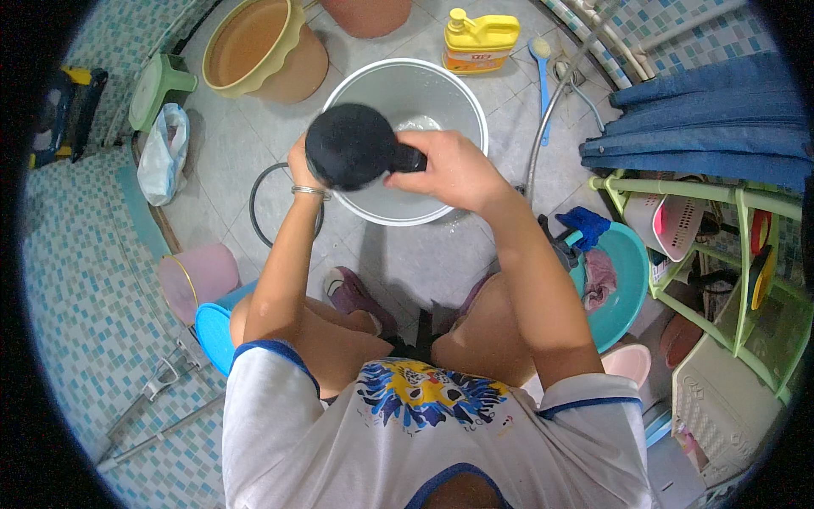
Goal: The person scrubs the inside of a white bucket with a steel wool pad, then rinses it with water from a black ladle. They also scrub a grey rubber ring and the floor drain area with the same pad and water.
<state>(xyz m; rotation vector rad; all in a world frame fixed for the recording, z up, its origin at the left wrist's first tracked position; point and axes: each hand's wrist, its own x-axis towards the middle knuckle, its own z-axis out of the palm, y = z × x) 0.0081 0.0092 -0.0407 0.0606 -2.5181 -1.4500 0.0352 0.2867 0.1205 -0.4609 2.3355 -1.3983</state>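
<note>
A round black vessel with a side handle, kettle-like, is held above the large pale rice-cooker-like metal pot on the floor. Its flat, round black face is turned up towards me. My right hand is closed around the handle on its right. On the left, my left hand supports the vessel's side, its fingers mostly hidden behind it. A metal bangle circles that wrist. Some water glints at the bottom of the pot, and wet drops show on the tiles beside its rim.
A yellow detergent jug and blue long-handled brush lie beyond the pot. Brown bucket stands far left. A metal shower hose hangs right. Near my right knee is a teal basin with cloths, beside a green rack.
</note>
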